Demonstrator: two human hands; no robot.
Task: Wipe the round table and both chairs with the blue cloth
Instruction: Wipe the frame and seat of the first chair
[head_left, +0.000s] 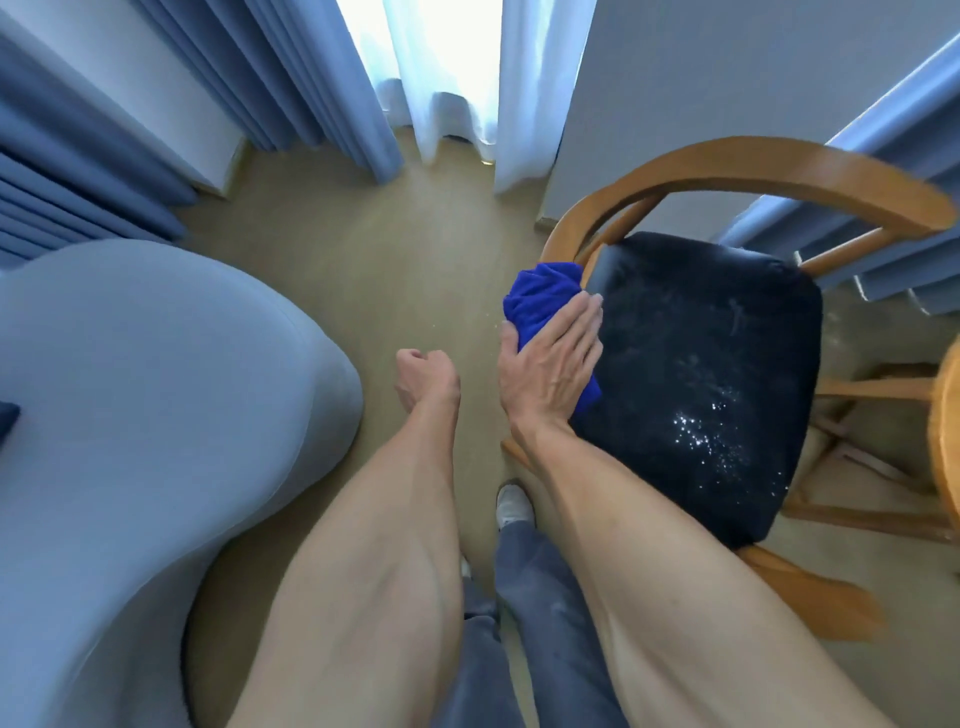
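Beside the curtains, the right hand (550, 358) presses flat on the blue cloth (540, 301) to wipe 1 chair (701, 364), while the left hand (426, 374) hangs loosely curled, holding nothing.

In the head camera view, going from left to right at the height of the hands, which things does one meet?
Pale grey-blue upholstered armchair → loosely closed left hand → right hand pressing the bunched blue cloth → dark padded seat of the wooden chair → wooden edge of the round table.

Royal-blue cloth (540, 301), black white-speckled chair seat (696, 374) in honey-brown wood, pale grey-blue sofa (130, 395).
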